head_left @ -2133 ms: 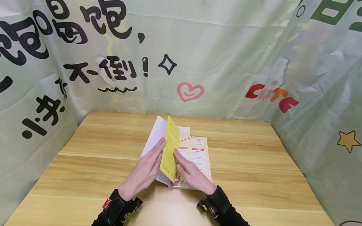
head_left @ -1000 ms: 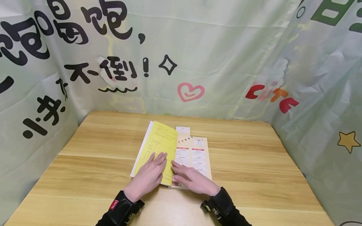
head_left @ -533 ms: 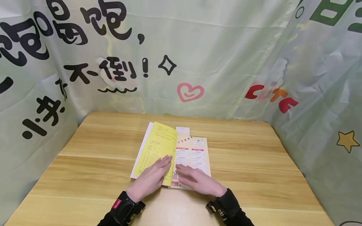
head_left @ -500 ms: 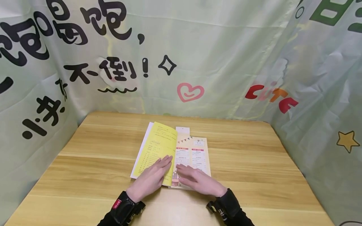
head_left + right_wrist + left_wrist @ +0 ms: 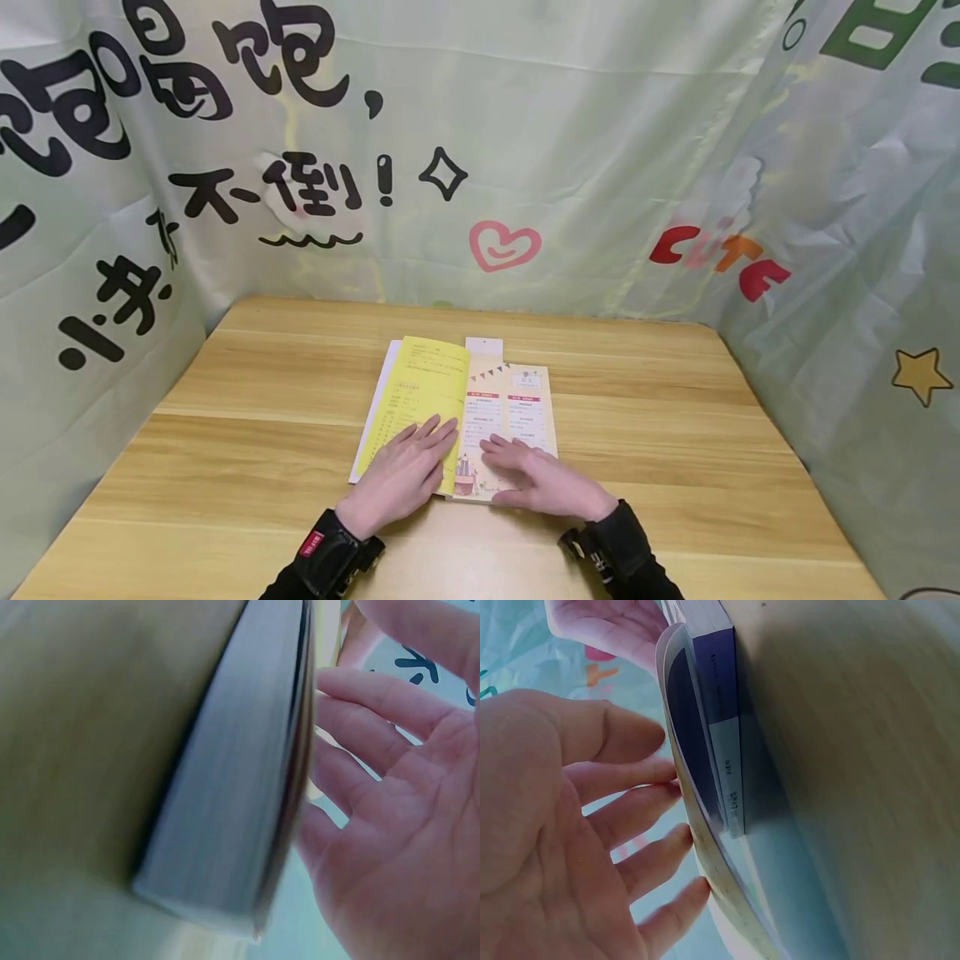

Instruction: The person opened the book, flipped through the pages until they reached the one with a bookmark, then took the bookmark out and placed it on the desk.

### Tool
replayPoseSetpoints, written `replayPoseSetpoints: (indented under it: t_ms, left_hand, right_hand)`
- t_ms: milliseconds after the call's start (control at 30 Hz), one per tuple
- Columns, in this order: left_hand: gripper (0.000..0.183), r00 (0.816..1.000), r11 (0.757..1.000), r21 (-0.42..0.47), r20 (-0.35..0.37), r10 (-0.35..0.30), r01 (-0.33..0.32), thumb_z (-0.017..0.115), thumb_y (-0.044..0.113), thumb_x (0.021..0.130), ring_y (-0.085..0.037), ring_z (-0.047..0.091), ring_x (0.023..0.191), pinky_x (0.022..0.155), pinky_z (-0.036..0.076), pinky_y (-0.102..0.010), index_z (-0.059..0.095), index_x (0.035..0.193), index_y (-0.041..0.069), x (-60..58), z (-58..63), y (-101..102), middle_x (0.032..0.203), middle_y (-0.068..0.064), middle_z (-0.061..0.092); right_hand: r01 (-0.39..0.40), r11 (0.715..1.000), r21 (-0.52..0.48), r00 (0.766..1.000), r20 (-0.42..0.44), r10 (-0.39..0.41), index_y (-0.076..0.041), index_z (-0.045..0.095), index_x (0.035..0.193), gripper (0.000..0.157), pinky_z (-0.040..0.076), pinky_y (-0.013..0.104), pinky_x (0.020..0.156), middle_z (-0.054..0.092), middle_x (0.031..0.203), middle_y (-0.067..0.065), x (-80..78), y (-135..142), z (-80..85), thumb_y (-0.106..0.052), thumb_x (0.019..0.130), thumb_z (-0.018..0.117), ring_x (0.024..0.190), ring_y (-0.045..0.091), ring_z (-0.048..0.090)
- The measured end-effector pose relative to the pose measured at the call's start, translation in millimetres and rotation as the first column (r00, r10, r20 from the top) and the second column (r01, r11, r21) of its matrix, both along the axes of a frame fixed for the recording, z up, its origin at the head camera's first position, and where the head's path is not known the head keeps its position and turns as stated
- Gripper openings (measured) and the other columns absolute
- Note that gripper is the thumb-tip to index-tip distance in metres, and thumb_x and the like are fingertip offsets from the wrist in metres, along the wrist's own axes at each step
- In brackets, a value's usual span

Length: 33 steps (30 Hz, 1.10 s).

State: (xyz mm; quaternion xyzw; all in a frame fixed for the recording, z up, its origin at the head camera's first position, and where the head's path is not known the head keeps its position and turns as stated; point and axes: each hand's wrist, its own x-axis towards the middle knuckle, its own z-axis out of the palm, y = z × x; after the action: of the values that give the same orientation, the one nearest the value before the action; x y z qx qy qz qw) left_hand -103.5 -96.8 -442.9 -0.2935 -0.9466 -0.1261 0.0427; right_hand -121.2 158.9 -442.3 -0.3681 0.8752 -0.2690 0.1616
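Note:
An open book (image 5: 528, 425) lies on the wooden table, printed columns on its right-hand page. Its yellow page (image 5: 427, 375) is turned to the left, over a white sheet or cover (image 5: 380, 392). My left hand (image 5: 401, 475) rests on the lower part of the yellow page, fingertips near the fold. In the left wrist view, those fingertips touch the bowed page, and the book's purple and white spine (image 5: 724, 727) shows below. My right hand (image 5: 547, 483) lies over the lower right page, fingers extended. The right wrist view shows the thick page block (image 5: 225, 772) beside it.
A white tab-like piece (image 5: 484, 346) with a small hole sticks out past the book's top edge. The wooden table (image 5: 660, 417) extends around the book. A printed cloth (image 5: 600, 150) hangs behind the table and along both sides.
The yellow page, earlier standing upright, has gone down to the left and lies flatter. My left hand has moved onto it near the fold. My right hand has slid right across the printed page.

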Motion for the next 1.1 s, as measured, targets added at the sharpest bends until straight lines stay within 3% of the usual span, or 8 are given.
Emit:
replayPoseSetpoints:
  t_ms: [267,500,767,933,1100]
  left_hand:
    - [0.045,0.999,0.999,-0.024,-0.043,0.028,-0.029,0.060,0.025,0.099,-0.028,0.052,0.141,0.116,0.043,-0.051,0.059,0.140,0.007,1.2,-3.0,1.5,0.150,-0.006,0.056]
    - [0.046,0.998,0.999,-0.046,-0.055,0.019,-0.022,0.060,0.022,0.099,-0.027,0.051,0.142,0.119,0.041,-0.048,0.058,0.140,0.004,2.1,-4.3,2.9,0.151,-0.009,0.055]
    - [0.047,0.999,0.998,-0.045,0.020,-0.046,0.046,0.058,0.016,0.099,-0.032,0.041,0.148,0.122,0.037,-0.050,0.054,0.145,0.007,3.7,-5.5,3.3,0.158,-0.010,0.046]
    - [0.045,0.997,0.999,-0.009,0.063,-0.041,0.042,0.056,0.019,0.101,-0.038,0.038,0.148,0.120,0.038,-0.055,0.055,0.144,0.006,4.5,-5.8,5.1,0.158,-0.010,0.046]
    - [0.051,0.996,1.000,0.009,0.087,-0.029,0.029,0.058,0.032,0.100,-0.041,0.038,0.148,0.119,0.038,-0.057,0.055,0.143,0.004,5.4,-5.3,6.3,0.157,-0.012,0.046]
  right_hand:
    - [-0.016,0.996,0.083,1.000,-0.007,0.016,-0.004,0.052,0.145,0.076,0.026,0.054,0.125,0.039,0.161,0.009,0.6,4.4,3.0,-0.035,0.082,0.081,0.153,0.031,0.032]
    - [-0.043,0.991,0.126,0.998,-0.038,0.048,-0.006,0.055,0.143,0.073,0.026,0.052,0.125,0.039,0.161,0.010,1.1,5.0,4.5,-0.029,0.080,0.083,0.152,0.031,0.032]
    - [-0.026,0.992,0.122,0.997,-0.064,0.034,-0.005,0.058,0.141,0.065,0.027,0.052,0.125,0.043,0.158,0.012,-0.1,7.2,6.4,-0.021,0.082,0.080,0.150,0.032,0.036]
    - [-0.011,0.995,0.098,1.000,-0.021,0.013,-0.007,0.061,0.137,0.060,0.025,0.054,0.125,0.045,0.157,0.011,0.5,10.3,8.6,-0.023,0.082,0.080,0.150,0.032,0.037]
    - [-0.002,0.996,0.091,1.000,-0.004,0.002,-0.008,0.063,0.135,0.056,0.026,0.055,0.124,0.048,0.155,0.011,-0.1,13.4,9.7,-0.024,0.084,0.079,0.149,0.032,0.039]
